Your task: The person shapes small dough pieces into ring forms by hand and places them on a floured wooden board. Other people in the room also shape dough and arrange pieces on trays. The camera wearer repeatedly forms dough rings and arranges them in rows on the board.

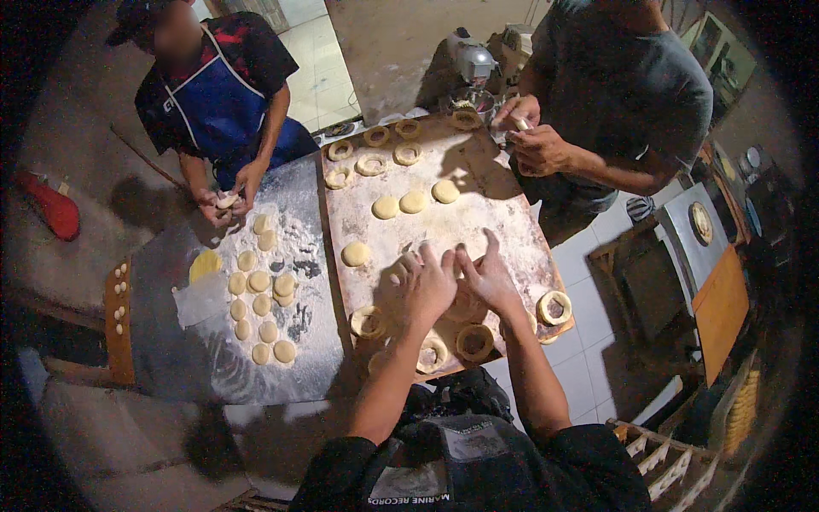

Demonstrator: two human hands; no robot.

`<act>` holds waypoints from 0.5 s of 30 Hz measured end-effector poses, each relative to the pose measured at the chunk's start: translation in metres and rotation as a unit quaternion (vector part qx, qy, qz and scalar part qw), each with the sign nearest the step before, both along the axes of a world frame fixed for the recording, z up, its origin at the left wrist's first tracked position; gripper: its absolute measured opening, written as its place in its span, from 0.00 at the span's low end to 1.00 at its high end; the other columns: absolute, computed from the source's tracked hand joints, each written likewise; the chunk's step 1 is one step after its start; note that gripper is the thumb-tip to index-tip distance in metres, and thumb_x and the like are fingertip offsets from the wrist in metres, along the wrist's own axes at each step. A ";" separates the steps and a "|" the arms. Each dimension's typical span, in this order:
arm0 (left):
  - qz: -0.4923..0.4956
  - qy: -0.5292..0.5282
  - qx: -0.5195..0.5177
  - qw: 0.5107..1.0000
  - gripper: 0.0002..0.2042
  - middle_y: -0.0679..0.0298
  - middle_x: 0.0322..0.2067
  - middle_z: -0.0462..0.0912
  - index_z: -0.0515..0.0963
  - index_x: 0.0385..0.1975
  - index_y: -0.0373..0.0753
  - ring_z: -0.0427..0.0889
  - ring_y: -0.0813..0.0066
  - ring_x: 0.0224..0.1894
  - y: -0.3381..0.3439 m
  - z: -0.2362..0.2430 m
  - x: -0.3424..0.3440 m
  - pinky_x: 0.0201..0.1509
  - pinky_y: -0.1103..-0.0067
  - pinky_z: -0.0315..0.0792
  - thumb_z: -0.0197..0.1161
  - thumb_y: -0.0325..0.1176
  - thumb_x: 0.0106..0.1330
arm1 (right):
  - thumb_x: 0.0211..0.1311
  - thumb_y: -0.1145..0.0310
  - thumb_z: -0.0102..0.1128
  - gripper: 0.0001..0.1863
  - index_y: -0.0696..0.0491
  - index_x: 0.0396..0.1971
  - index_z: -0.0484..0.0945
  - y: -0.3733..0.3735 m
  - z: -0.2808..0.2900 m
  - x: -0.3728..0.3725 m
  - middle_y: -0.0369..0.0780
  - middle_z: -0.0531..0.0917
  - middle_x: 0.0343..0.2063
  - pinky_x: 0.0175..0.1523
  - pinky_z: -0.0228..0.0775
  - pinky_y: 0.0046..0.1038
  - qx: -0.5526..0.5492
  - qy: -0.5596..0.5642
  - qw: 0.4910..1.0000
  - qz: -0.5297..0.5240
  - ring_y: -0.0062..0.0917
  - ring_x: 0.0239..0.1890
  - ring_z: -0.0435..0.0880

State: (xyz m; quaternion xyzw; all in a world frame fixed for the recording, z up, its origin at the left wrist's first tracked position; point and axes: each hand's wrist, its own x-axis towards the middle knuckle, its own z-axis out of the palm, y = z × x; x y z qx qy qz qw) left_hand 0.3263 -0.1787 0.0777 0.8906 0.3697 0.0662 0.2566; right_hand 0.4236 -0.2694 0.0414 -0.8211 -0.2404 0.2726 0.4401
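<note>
Over the floured wooden board (503, 222), my left hand (429, 288) and my right hand (493, 280) come close together, thumbs nearly meeting. The fingers of both are stretched and spread, with no dough visible in them. A flat dough disc (356, 253) lies left of my left hand. Farther up sit three more, among them a middle disc (415, 201). Dough rings lie along the near edge, such as one ring (474, 341) between my forearms and another (367, 322) left of my left arm. Whatever lies directly under my palms is mostly hidden.
More dough rings (372, 165) line the board's far left corner. Several dough discs (258, 282) rest on the floured metal table (162, 341) at left. Two people stand opposite, one in a blue apron (205, 107), each handling a small dough piece. A mixer (473, 64) stands behind.
</note>
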 end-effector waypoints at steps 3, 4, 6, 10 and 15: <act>0.019 0.024 0.043 0.999 0.31 0.42 0.55 0.60 0.55 0.62 0.41 0.58 0.42 0.60 0.009 -0.026 -0.009 0.61 0.51 0.50 0.55 0.46 0.61 | 0.46 0.54 0.65 0.47 0.52 0.64 0.50 -0.008 -0.016 0.007 0.51 0.79 0.30 0.41 0.69 0.47 -0.064 -0.090 0.993 0.048 0.47 0.35 0.79; -0.014 0.058 0.038 0.998 0.32 0.43 0.55 0.60 0.56 0.62 0.41 0.58 0.43 0.59 0.007 -0.026 -0.013 0.61 0.51 0.50 0.57 0.46 0.59 | 0.45 0.55 0.66 0.47 0.51 0.64 0.50 -0.009 -0.016 0.002 0.51 0.78 0.33 0.41 0.68 0.48 -0.104 -0.147 0.982 0.061 0.48 0.36 0.78; -0.076 0.121 0.026 0.989 0.34 0.45 0.54 0.60 0.56 0.61 0.41 0.58 0.43 0.59 0.004 -0.019 -0.020 0.60 0.50 0.50 0.60 0.47 0.56 | 0.43 0.57 0.68 0.49 0.48 0.64 0.50 -0.010 -0.017 -0.013 0.50 0.76 0.38 0.42 0.68 0.49 -0.181 -0.261 0.944 0.089 0.48 0.39 0.76; -0.055 0.065 -0.014 0.996 0.36 0.46 0.54 0.60 0.56 0.62 0.43 0.58 0.42 0.60 0.008 -0.045 -0.028 0.60 0.46 0.49 0.62 0.46 0.54 | 0.38 0.55 0.70 0.51 0.45 0.64 0.51 -0.004 -0.024 -0.019 0.50 0.72 0.41 0.44 0.66 0.51 -0.181 -0.247 0.946 0.101 0.47 0.41 0.75; 0.004 -0.082 -0.030 0.996 0.29 0.42 0.51 0.64 0.60 0.57 0.40 0.66 0.44 0.53 0.027 -0.011 -0.077 0.54 0.56 0.63 0.61 0.33 0.55 | 0.46 0.62 0.65 0.34 0.52 0.56 0.64 0.033 0.003 -0.050 0.50 0.79 0.30 0.39 0.72 0.38 -0.051 -0.241 0.963 0.110 0.42 0.34 0.79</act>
